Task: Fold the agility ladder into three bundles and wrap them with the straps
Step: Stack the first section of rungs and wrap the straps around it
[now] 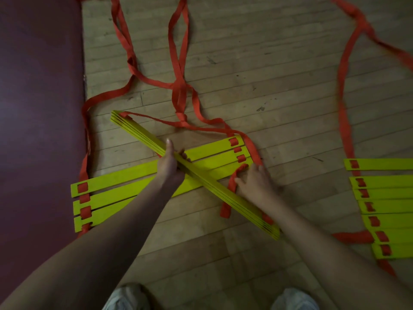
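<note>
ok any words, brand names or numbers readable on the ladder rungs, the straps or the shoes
None can be read.
The yellow rungs lying flat and the stacked bundle are plain.
The orange straps carry no print.
The shoes are cut off and too blurred to show any logo.

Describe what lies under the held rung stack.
Flat rungs on the floor cross beneath the stack that the left hand grips, and a strap loop passes under it. Their crossing parts are covered.
</note>
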Available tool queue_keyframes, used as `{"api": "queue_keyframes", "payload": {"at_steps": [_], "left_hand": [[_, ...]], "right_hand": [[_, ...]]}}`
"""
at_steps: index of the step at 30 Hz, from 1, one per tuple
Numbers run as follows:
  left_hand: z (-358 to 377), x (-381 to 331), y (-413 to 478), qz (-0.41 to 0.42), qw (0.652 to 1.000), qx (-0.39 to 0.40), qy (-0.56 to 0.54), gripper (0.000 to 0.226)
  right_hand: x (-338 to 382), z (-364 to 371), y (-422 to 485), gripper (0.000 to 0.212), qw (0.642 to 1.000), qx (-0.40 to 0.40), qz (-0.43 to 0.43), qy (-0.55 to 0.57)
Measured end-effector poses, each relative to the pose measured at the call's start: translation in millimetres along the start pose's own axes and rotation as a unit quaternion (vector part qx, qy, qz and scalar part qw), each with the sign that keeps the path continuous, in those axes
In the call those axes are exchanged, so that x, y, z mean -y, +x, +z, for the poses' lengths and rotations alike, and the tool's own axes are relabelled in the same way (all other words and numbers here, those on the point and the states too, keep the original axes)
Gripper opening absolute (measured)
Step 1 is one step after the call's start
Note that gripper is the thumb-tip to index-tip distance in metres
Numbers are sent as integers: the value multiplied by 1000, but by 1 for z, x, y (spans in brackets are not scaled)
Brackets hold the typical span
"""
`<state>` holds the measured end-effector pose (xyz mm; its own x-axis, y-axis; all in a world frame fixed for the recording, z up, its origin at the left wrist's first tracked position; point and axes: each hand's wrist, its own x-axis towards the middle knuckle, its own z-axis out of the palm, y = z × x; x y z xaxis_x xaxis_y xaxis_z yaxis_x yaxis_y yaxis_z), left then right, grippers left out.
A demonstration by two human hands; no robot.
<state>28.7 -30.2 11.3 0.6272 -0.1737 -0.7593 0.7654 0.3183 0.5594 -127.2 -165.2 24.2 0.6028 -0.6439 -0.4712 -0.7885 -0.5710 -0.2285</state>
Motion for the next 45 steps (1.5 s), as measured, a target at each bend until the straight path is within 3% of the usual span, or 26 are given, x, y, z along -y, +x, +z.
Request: {"api": "queue_keyframes", "payload": {"at_steps": [2,5,10,12,14,16,18,22,25,27,33,37,45], "left_hand": [[-2,-5,3,3,1000,-5,-10,31],[-4,-8,10,-10,1000,0,-11,45],[-3,-5,11,-16,1000,12,-9,47],[-1,-4,9,-16,1000,21,-11,42],[1,-4,6,-16,1000,21,-17,33],[1,-4,4,-14,1000,22,-10,25],[-2,-1,3,-15,999,27,24,21],[-11,15,-5,-22,990,63,125,21],[-13,29,-18,-49,976,109,181,24],[-14,35,-25,-70,969,126,201,31],[-15,35,-45,-128,951,189,207,48],[-18,31,-52,-149,947,203,197,55],[-22,30,-68,-223,908,280,217,53]], "right_hand": [[-12,-3,-4,69,996,22,59,-59],[-26,-1,-7,70,992,-1,75,-102],[-31,-4,-3,83,978,25,168,120],[-35,-2,3,74,965,36,206,159],[-39,2,8,48,942,57,216,249],[-36,2,8,7,898,85,201,383],[-29,-2,8,18,872,97,174,447],[-8,-20,10,22,869,109,85,475],[12,-32,12,20,797,207,42,565],[25,-40,15,22,771,224,15,596],[44,-62,35,23,777,175,37,604],[47,-68,35,15,774,167,-2,611],[58,-73,42,13,717,166,-78,673]]}}
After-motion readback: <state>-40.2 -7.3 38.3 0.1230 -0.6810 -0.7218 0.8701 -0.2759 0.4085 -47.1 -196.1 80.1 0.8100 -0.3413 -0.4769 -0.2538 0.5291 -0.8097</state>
